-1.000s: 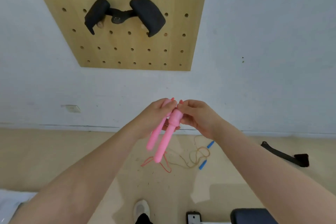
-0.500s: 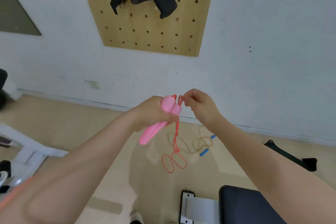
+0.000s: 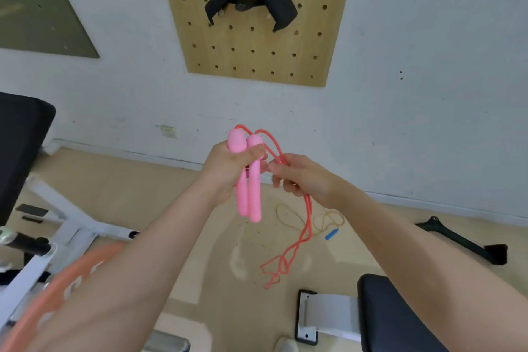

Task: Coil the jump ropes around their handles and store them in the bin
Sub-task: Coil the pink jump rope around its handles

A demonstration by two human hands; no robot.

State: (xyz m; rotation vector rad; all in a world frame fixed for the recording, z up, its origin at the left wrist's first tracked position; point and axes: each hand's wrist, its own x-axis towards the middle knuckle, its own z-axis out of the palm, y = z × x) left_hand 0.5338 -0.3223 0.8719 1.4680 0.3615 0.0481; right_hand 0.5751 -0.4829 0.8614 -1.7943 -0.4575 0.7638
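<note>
While the left hand (image 3: 228, 171) grips both pink handles (image 3: 248, 180) upright (side by side), the right hand (image 3: 303, 177) pinches their red rope (image 3: 307, 214) just right of them.

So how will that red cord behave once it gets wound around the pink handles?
Likely floppy: the red cord hangs limp from the right hand and kinks at its low end. Probably springy, since it arcs above the pink handles in the left hand, so wraps may loosen.
</note>
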